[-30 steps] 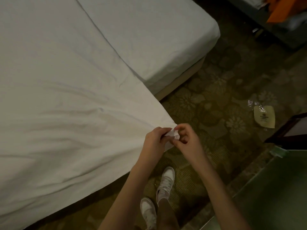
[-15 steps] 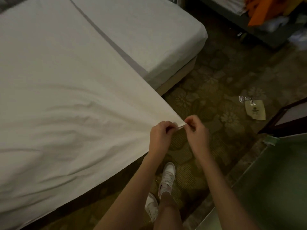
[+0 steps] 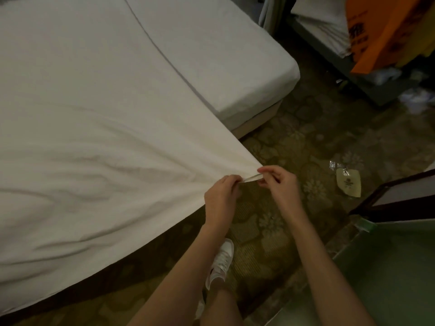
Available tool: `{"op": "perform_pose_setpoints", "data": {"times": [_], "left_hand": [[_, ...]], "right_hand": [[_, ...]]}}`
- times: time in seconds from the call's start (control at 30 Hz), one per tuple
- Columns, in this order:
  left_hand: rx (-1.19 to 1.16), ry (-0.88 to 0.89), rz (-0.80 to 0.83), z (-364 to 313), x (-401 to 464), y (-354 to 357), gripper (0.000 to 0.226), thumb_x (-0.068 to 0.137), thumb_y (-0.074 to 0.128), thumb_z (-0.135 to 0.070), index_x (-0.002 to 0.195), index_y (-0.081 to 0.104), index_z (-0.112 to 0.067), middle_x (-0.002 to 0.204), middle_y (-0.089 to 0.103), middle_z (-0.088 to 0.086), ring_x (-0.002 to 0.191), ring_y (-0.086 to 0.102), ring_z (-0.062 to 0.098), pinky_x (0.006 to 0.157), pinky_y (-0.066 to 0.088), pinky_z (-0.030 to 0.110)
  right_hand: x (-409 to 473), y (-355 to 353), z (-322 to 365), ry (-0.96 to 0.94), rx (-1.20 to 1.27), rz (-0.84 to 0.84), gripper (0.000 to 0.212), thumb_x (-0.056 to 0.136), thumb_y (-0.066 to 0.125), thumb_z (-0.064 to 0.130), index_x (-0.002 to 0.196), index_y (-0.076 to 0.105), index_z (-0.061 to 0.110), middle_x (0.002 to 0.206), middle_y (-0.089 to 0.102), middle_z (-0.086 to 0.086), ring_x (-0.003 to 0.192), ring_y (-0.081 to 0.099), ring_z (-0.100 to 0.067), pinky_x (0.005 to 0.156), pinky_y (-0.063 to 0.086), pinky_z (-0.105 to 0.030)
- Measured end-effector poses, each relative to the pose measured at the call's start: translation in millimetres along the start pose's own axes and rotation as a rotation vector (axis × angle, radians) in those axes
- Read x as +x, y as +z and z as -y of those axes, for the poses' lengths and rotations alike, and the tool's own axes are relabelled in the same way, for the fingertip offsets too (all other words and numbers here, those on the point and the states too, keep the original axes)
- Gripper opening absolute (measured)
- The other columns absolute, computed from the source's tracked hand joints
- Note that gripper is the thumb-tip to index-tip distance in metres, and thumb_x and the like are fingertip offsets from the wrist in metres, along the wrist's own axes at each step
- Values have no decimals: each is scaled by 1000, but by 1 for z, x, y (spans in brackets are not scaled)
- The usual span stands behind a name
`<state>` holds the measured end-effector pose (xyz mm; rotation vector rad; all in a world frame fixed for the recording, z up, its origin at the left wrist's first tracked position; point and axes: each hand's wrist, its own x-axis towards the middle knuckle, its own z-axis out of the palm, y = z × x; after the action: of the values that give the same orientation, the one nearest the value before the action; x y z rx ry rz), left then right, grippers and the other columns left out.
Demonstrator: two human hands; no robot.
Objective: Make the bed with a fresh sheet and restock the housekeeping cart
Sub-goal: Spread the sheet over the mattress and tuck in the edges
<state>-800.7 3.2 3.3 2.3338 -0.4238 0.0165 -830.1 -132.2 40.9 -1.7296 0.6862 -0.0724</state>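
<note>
A white fresh sheet (image 3: pixel 101 161) is spread over the bed and pulled out past its side to a corner point. My left hand (image 3: pixel 221 198) pinches the sheet's edge just left of that corner. My right hand (image 3: pixel 279 182) pinches the corner tip itself, and a short strip of hem stretches taut between the two hands. The covered mattress (image 3: pixel 226 55) shows beyond the sheet's far edge at the top. The housekeeping cart (image 3: pixel 353 57) stands at the top right with folded white linen (image 3: pixel 322 22) and an orange bag (image 3: pixel 381 36) on it.
Patterned carpet (image 3: pixel 306 137) lies between bed and cart. A small plastic-wrapped packet (image 3: pixel 348 182) lies on it to the right of my hands. A dark-framed panel (image 3: pixel 397 201) and a green surface (image 3: pixel 388 274) fill the lower right. My white shoe (image 3: pixel 221 262) is below.
The hands have drawn apart along the sheet's corner, stretching the hem between them. The view has shifted so more of the cart shows at top right.
</note>
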Motion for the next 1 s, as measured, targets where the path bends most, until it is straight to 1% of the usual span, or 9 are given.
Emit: {"op": "perform_pose_setpoints", "data": {"times": [0.17, 0.23, 0.3, 0.4, 0.5, 0.6, 0.67, 0.83, 1.0], "left_hand": [[-99, -98, 70, -4, 26, -49, 18, 93, 57, -11, 104, 71, -10, 98, 72, 2, 86, 65, 16, 74, 41, 13], [-143, -144, 80, -2, 38, -69, 18, 93, 57, -12, 106, 70, -10, 100, 71, 1, 87, 61, 10, 73, 37, 3], [-190, -208, 76, 0, 49, -87, 17, 93, 58, -13, 105, 70, -12, 101, 70, -1, 86, 57, 5, 73, 38, 1], [-282, -313, 20, -5, 66, -113, 14, 91, 59, -12, 101, 69, -15, 95, 67, -6, 88, 59, 7, 76, 44, 11], [-300, -364, -79, -14, 83, -140, 12, 92, 60, -16, 102, 65, -19, 97, 64, -10, 94, 59, 5, 82, 49, 19], [-158, -448, -182, -15, 93, -165, 16, 92, 61, -24, 107, 66, -23, 102, 69, -7, 100, 61, 12, 89, 49, 35], [-39, -496, -268, -14, 95, -177, 21, 91, 62, -29, 110, 68, -22, 104, 70, -5, 100, 60, 16, 91, 46, 38], [-184, -664, -515, -6, 98, -184, 17, 91, 63, -25, 106, 68, -19, 104, 67, -7, 100, 58, 8, 78, 42, 15], [-372, -685, -573, 16, 116, -187, 13, 90, 63, -14, 102, 68, -15, 100, 67, -6, 96, 58, 6, 75, 42, 6]], "right_hand": [[6, 4, 45, -66, -200, 214, 26, 89, 58, 5, 106, 62, 24, 101, 60, 11, 98, 57, -4, 86, 49, -22], [13, 10, 68, -150, -329, 250, 17, 88, 59, 7, 100, 64, 18, 101, 58, 6, 96, 56, -8, 87, 49, -24], [25, 19, 94, -272, -434, 257, 6, 87, 62, 10, 88, 64, 15, 102, 51, 1, 94, 52, -10, 85, 47, -23], [48, 38, 129, -477, -431, 349, 14, 86, 63, 4, 79, 60, 15, 105, 48, 1, 97, 51, -14, 84, 40, -19], [68, 58, 166, -432, -384, 526, 28, 92, 55, 8, 75, 50, 29, 89, 60, 8, 87, 56, -11, 73, 41, -21], [87, 72, 199, -478, -393, 574, 29, 93, 54, 10, 73, 49, 29, 74, 55, 9, 74, 52, -9, 65, 40, -20], [96, 80, 222, -536, -372, 594, 27, 93, 55, 11, 74, 51, 29, 73, 56, 9, 72, 52, -8, 65, 40, -24], [115, 96, 255, -580, -374, 693, 14, 93, 56, 17, 81, 57, 24, 80, 58, 7, 77, 53, -12, 69, 43, -29], [132, 104, 273, -581, -284, 696, 15, 93, 54, 12, 81, 58, 21, 82, 60, 6, 78, 55, -5, 65, 42, -12]]}}
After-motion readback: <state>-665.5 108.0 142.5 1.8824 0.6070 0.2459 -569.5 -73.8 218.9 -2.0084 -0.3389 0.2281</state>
